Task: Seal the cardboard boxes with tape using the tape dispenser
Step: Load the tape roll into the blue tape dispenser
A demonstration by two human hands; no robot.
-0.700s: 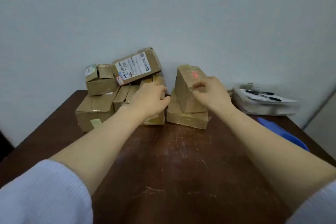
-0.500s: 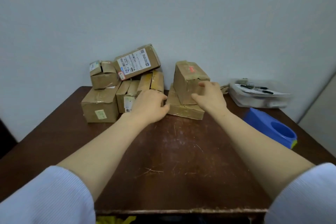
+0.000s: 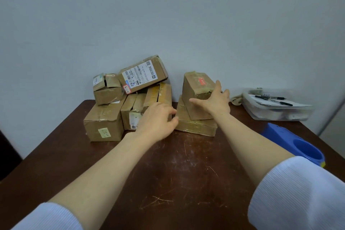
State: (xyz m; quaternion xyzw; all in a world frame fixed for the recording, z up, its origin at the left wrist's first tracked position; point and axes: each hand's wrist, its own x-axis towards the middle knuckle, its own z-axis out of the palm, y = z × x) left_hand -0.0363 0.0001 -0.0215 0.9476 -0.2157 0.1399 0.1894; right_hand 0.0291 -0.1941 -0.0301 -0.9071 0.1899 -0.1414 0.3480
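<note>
At table point(image 3: 186, 183) far edge: right hand point(image 3: 214, 101) spread wide, flat against top box point(image 3: 196, 87), which sits on flat box point(image 3: 194, 128). Left hand point(image 3: 157, 120) at flat box's left end, fingers bent, grip unclear. Pile point(image 3: 112, 117) left of flat box. Blue dispenser point(image 3: 283, 136) (likely) right of it, untouched. No taping begun; all sealing left

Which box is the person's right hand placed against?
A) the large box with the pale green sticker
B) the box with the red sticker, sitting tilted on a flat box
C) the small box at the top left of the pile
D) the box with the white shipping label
B: the right hand is spread open against the front of the box with the red sticker, which sits tilted on the flat box.
</note>
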